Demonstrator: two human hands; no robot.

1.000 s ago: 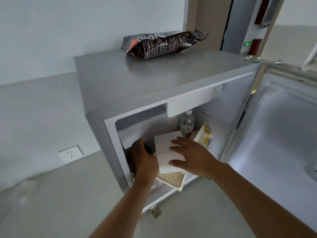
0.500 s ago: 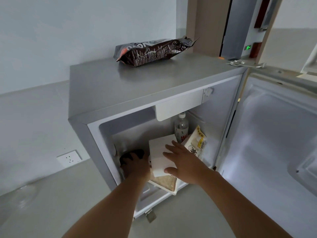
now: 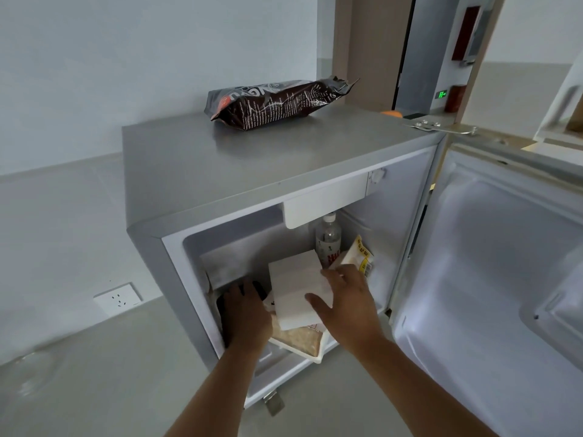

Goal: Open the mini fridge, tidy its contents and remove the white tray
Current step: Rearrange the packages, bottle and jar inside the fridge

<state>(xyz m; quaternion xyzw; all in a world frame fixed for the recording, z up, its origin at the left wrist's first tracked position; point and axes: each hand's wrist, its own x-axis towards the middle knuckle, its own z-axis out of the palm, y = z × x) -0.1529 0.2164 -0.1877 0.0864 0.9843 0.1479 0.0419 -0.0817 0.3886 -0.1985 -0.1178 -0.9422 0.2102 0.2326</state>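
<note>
The grey mini fridge [image 3: 220, 171] stands with its door [image 3: 492, 279] swung wide to the right. My right hand [image 3: 347, 304] grips a white box [image 3: 296, 285] that lies on top of the white tray [image 3: 304, 353]; my thumb is on the box's front and my fingers are on its right side. The tray holds something brown and pokes out past the fridge's front edge. At the fridge's left wall, my left hand [image 3: 247, 313] curls over a dark object [image 3: 260, 288] that it mostly hides. A clear bottle [image 3: 328, 238] and a yellow-white packet [image 3: 359, 257] stand behind the box.
A dark snack bag [image 3: 274, 102] lies on the fridge top. A white freezer flap [image 3: 325, 203] hangs under the top edge. A wall socket [image 3: 118, 299] sits low on the left. The fridge's metal foot [image 3: 273, 403] rests on the grey floor.
My left hand has slid deeper into the fridge's left side over the dark object. My right hand stays on the white box, and the view has shifted slightly.
</note>
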